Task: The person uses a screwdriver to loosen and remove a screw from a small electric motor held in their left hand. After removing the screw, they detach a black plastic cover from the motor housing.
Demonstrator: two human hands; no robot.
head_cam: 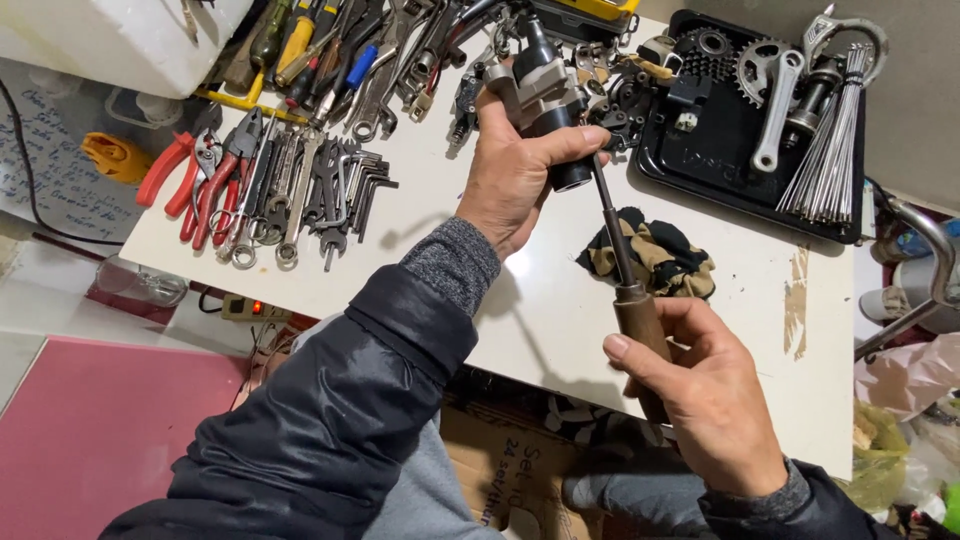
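Note:
My left hand (520, 170) grips a black and grey bicycle stem part (548, 95) above the white table (440, 250), its open tube end facing down toward me. My right hand (700, 385) is closed around the brown wooden handle of a screwdriver (622, 270). The dark shaft of the screwdriver points up, and its tip goes into the open end of the stem part. A crumpled black and tan rag (660, 255) lies on the table just behind the shaft.
Pliers with red handles (195, 180), wrenches and hex keys (320, 190) lie at the table's left. A black tray (745, 120) at the back right holds sprockets, a crank and a bundle of spokes (830, 150). Cardboard (500, 470) sits below the table.

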